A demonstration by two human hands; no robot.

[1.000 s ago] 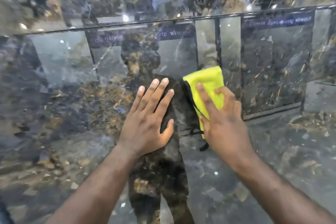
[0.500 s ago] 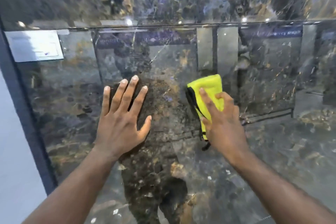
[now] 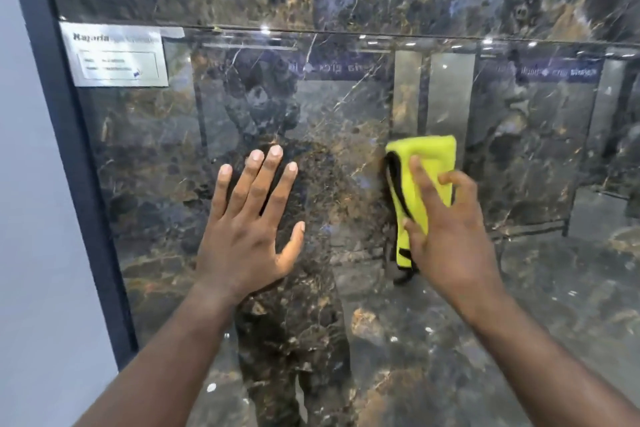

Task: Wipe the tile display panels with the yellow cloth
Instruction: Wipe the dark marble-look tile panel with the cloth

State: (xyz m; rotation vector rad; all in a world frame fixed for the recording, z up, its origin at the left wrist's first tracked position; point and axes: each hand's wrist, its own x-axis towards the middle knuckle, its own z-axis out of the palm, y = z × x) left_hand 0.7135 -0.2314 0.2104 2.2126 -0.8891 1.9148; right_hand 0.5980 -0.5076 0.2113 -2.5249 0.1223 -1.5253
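Observation:
A glossy dark marble tile panel (image 3: 145, 156) with gold and blue veins fills the view, joined to another panel above at a thin seam. My left hand (image 3: 247, 229) lies flat on the panel with fingers spread and straight. To its right, my right hand (image 3: 446, 232) presses a folded yellow cloth (image 3: 424, 163) with a black edge against the panel, thumb and fingers curled on the cloth. The cloth's lower part hangs below my palm.
A white label plate (image 3: 116, 54) is stuck at the panel's upper left corner. A dark blue frame (image 3: 69, 163) runs down the panel's left edge, with a pale wall (image 3: 31, 218) beyond it. The shiny surface reflects a person and a showroom.
The view has shifted left, bringing the frame and label into sight. My left hand slid left along the panel. The right hand and cloth stayed at about the same height.

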